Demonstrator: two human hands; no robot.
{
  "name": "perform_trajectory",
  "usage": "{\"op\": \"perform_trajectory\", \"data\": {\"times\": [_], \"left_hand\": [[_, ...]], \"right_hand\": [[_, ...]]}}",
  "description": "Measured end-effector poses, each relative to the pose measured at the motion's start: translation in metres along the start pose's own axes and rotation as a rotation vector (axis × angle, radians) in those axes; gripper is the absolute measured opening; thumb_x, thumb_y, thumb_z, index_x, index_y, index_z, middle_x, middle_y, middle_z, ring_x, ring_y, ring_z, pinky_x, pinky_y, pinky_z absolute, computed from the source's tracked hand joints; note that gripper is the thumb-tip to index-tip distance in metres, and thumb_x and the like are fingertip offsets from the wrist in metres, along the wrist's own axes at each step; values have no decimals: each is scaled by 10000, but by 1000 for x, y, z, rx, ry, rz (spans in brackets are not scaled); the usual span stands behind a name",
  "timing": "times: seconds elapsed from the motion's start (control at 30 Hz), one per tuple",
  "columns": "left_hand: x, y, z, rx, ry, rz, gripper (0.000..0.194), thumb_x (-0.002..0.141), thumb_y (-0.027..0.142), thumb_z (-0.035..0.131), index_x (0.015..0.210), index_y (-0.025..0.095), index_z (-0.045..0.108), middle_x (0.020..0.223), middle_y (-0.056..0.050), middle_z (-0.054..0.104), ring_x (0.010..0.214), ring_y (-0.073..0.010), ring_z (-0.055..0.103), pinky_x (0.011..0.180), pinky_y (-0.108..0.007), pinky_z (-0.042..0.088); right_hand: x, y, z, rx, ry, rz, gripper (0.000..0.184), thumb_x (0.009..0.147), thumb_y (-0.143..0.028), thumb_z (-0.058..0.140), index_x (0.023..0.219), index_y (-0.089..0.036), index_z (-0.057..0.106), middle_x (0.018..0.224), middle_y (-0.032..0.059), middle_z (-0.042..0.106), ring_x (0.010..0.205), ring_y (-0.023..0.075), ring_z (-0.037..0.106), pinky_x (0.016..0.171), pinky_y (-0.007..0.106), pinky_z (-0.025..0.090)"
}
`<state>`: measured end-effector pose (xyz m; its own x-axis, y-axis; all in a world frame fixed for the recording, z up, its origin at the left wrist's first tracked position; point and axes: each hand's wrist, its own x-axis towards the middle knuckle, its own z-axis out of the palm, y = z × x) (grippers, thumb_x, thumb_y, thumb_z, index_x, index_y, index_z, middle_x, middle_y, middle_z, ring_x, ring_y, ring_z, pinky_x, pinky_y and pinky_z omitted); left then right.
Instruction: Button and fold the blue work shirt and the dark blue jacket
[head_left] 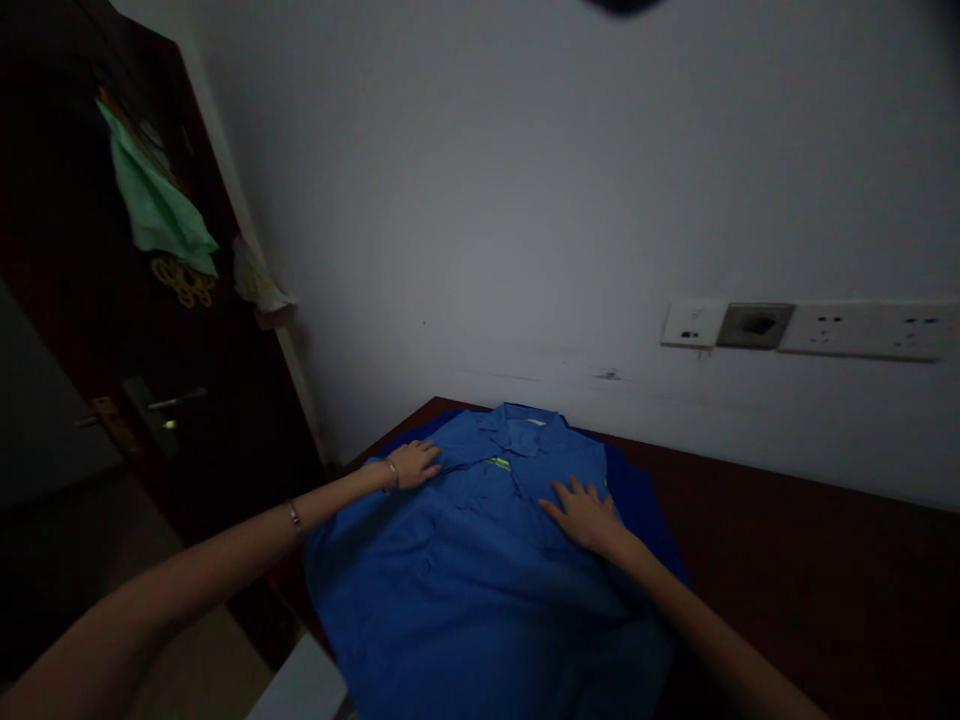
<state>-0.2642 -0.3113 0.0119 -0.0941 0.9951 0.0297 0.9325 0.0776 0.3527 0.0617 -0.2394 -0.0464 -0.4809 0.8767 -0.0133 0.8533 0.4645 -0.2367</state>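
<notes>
A blue collared shirt [465,560] lies spread on a dark brown table [810,570], collar toward the wall, with a small green label at the neck. My left hand [414,465] rests flat on the shirt's left shoulder, fingers stretched out; a thin bracelet sits on that wrist. Palm down, my right hand [583,515] lies on the right chest of the shirt with its fingers spread. Neither hand holds anything. A darker blue cloth [643,500] shows under the shirt's right edge.
A white wall with a row of switches and sockets [810,328] runs behind the table. At left stands a dark wooden door [112,330] with a metal handle; a green cloth [157,200] hangs on it.
</notes>
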Motion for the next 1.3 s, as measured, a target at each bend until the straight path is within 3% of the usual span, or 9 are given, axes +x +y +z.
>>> {"op": "perform_trajectory", "data": {"times": [0.1, 0.3, 0.47, 0.63, 0.87, 0.97, 1.07, 1.23, 1.3], "left_hand": [[30, 11, 29, 70, -84, 118, 473, 751, 484, 507, 1185, 297, 495, 1375, -50, 354, 1283, -281, 241, 1041, -437, 130], [71, 19, 77, -30, -144, 62, 589, 741, 515, 510, 1279, 297, 409, 1410, -73, 280, 1305, -328, 159, 1027, -514, 62], [85, 21, 92, -65, -67, 24, 576, 753, 489, 505, 1284, 291, 405, 1416, -66, 271, 1307, -321, 156, 1043, -481, 70], [90, 15, 102, -16, 52, 30, 481, 829, 432, 389, 1287, 287, 385, 1397, -45, 313, 1305, -279, 179, 1050, -465, 77], [96, 2, 101, -127, 177, 24, 396, 773, 409, 488, 1096, 192, 560, 1195, -88, 533, 1138, -218, 439, 1006, -302, 280], [100, 1, 95, -121, 173, 45, 374, 766, 426, 486, 1025, 182, 603, 1123, -92, 582, 1080, -226, 490, 968, -290, 325], [104, -2, 86, -82, 106, 63, 382, 781, 424, 451, 994, 156, 622, 1071, -106, 612, 1009, -231, 538, 902, -283, 377], [108, -10, 70, -3, -19, 176, 254, 694, 274, 539, 894, 172, 656, 979, -59, 653, 926, -206, 569, 837, -244, 396], [110, -11, 61, 3, -25, 159, 189, 668, 252, 545, 781, 164, 668, 859, -40, 671, 853, -197, 581, 797, -242, 405]], "right_hand": [[9, 7, 22, -64, -7, 86, 673, 810, -626, 245, 1347, -226, 319, 1416, 181, 212, 1270, 414, 162, 904, 660, 134], [31, 36, 30, -52, 66, 49, 613, 835, -589, 224, 1358, -273, 279, 1428, 133, 210, 1300, 332, 142, 978, 574, 107], [53, 53, 25, -39, 86, 5, 568, 854, -555, 223, 1349, -285, 299, 1426, 108, 232, 1302, 297, 168, 997, 541, 120], [65, 58, 26, -42, 178, -33, 504, 876, -479, 251, 1309, -259, 384, 1395, 101, 307, 1288, 272, 219, 1001, 511, 151], [63, 60, 28, 61, 273, -23, 420, 875, -348, 305, 1156, -163, 556, 1284, 99, 471, 1245, 232, 322, 1033, 446, 127], [65, 71, 18, 283, 352, -1, 432, 871, -349, 285, 1099, -144, 588, 1165, 98, 574, 1113, 225, 480, 1006, 400, 229], [70, 101, 7, 571, 481, 98, 479, 843, -392, 281, 988, -101, 633, 966, 106, 659, 904, 238, 591, 840, 338, 413], [72, 174, 7, 944, 662, 409, 334, 690, -335, 481, 829, -86, 656, 784, 91, 675, 777, 249, 615, 677, 314, 489], [70, 197, 12, 1182, 691, 449, 204, 614, -254, 553, 732, -109, 636, 641, 60, 650, 635, 211, 619, 575, 297, 510]]}}
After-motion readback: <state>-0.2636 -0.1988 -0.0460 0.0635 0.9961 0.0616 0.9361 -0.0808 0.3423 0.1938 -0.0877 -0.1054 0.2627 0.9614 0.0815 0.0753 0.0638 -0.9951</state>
